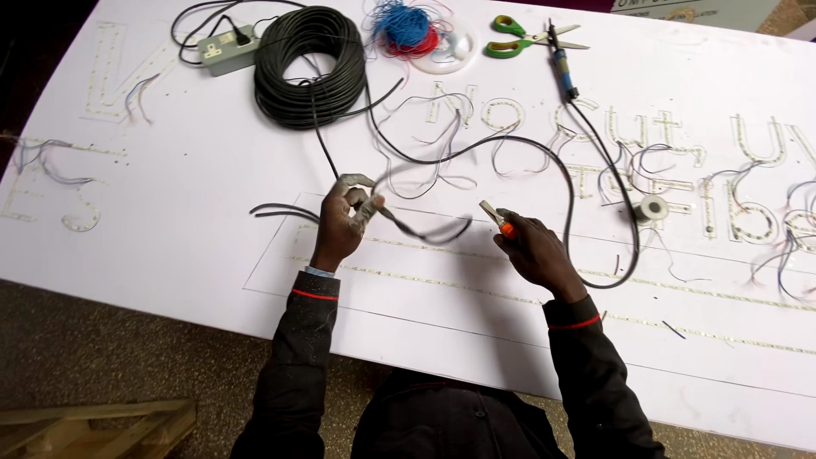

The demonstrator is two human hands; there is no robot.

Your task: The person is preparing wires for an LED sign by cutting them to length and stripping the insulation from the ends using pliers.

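Note:
My left hand (344,223) pinches a black cable (429,235) a little above a large white sign board (204,187). The cable droops to the right of the fingers and its other side runs back up to a big black cable coil (308,68). My right hand (534,248) grips a small cutting tool with orange handles (496,218), its tip pointing up-left towards the cable but apart from it. Letter shapes lined with LED strips (646,136) are cut into the board.
At the far edge lie a grey socket strip (226,49), a bundle of blue and red wire (408,27), green-handled scissors (525,40) and a soldering iron (563,68). A small solder reel (653,206) sits at right. Thin wires trail across the letters. Wooden slats (93,425) lie on the floor.

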